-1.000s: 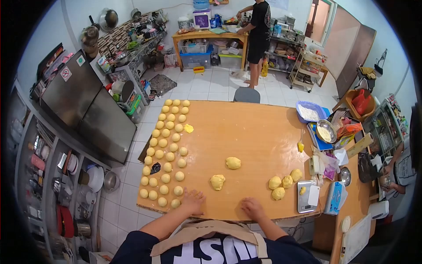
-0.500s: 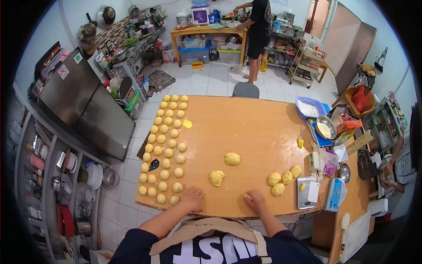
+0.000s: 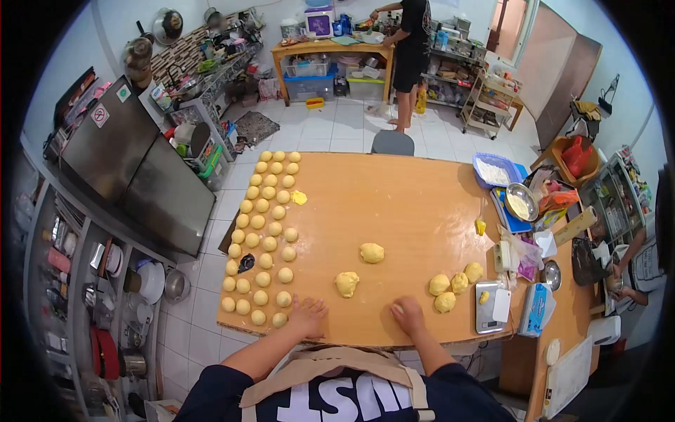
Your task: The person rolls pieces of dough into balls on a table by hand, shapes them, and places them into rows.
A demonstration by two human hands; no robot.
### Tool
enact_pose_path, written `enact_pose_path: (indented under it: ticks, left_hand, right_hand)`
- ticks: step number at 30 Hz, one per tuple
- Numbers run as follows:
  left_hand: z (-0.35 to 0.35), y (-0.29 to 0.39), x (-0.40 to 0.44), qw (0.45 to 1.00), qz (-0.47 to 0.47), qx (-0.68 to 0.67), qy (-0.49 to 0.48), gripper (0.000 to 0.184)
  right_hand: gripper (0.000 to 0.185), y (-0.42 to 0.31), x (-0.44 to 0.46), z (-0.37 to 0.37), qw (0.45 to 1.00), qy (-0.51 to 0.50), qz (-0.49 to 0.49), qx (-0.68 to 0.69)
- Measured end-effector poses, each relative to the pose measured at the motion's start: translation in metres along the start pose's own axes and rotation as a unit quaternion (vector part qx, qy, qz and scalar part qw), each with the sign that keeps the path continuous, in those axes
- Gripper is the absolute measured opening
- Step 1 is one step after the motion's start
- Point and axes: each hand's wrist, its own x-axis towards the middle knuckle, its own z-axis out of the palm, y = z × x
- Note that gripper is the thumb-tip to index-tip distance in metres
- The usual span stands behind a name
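Note:
My left hand (image 3: 307,317) lies flat on the wooden table (image 3: 394,204) near its front edge, fingers spread, just right of the rows of round dough balls (image 3: 269,243). Curled on the tabletop, my right hand (image 3: 408,314) has its fingers closed; whatever they may hold is hidden. Between and beyond my hands sit two rough dough lumps, one nearer (image 3: 346,284) and one farther back (image 3: 372,253). Several more lumps (image 3: 444,302) cluster to the right, beside a scale (image 3: 491,308) with a small dough piece on it.
A blue basket of white flour (image 3: 494,171), a metal bowl (image 3: 521,202) and a tissue pack (image 3: 536,310) stand along the right side. A stool (image 3: 393,143) is beyond the table. One person (image 3: 409,63) stands at the back counter; another (image 3: 645,264) is at far right.
The fingers of my right hand have curled in from a looser pose. My left hand stays flat. The view has tilted slightly, shifting the table upward in the frame.

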Motion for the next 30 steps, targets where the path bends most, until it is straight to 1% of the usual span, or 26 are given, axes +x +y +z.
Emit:
enact_pose_path:
  ticks: [3, 6, 9, 11, 13, 15, 18, 21, 24, 27, 28, 30]
  left_hand:
    - [-0.005, 0.002, -0.001, 1.000, -0.003, 0.000, -0.003, 0.096]
    - [-0.006, 0.002, 0.001, 1.000, -0.007, 0.001, -0.020, 0.096]
    - [-0.007, 0.000, 0.000, 1.000, -0.003, 0.001, -0.022, 0.095]
    - [-0.008, -0.001, -0.003, 1.000, -0.001, -0.004, -0.016, 0.096]
    - [-0.007, -0.001, -0.004, 1.000, 0.005, -0.003, -0.017, 0.096]
    - [-0.008, -0.001, -0.003, 1.000, 0.007, 0.002, -0.017, 0.097]
    - [-0.008, 0.000, -0.001, 1.000, 0.005, 0.001, -0.014, 0.098]
    - [-0.004, -0.003, 0.002, 1.000, 0.006, -0.001, -0.008, 0.098]
    - [-0.003, -0.002, 0.000, 1.000, 0.004, -0.002, -0.004, 0.098]
    - [-0.003, -0.002, 0.001, 1.000, 0.005, -0.002, -0.008, 0.098]
    - [-0.004, -0.002, 0.002, 1.000, 0.006, 0.002, -0.011, 0.098]
    - [-0.004, -0.001, 0.003, 1.000, 0.005, 0.006, -0.014, 0.098]
  right_hand:
    - [0.025, -0.026, 0.033, 0.012, 0.997, 0.032, 0.032, 0.055]
    - [0.031, -0.040, 0.017, 0.031, 0.999, -0.015, -0.012, 0.035]
    - [0.038, -0.032, -0.015, 0.019, 0.997, -0.030, -0.055, 0.049]
    - [0.041, -0.016, -0.020, -0.001, 0.998, -0.025, -0.024, 0.052]
    - [0.043, -0.015, -0.017, -0.007, 0.999, -0.016, 0.006, 0.039]
    - [0.044, -0.018, 0.008, -0.004, 1.000, 0.000, 0.023, 0.010]
    - [0.048, -0.035, 0.019, 0.015, 0.999, -0.005, 0.026, 0.038]
    - [0.052, -0.038, -0.011, 0.015, 0.998, -0.027, -0.053, 0.035]
    - [0.053, -0.023, -0.034, -0.010, 0.994, -0.037, 0.010, 0.099]
    - [0.057, -0.013, -0.014, -0.021, 0.995, -0.057, 0.078, 0.034]
    - [0.061, -0.015, -0.005, -0.013, 0.997, -0.028, 0.070, 0.015]
    - [0.063, -0.024, 0.011, 0.000, 0.998, -0.001, 0.060, 0.033]
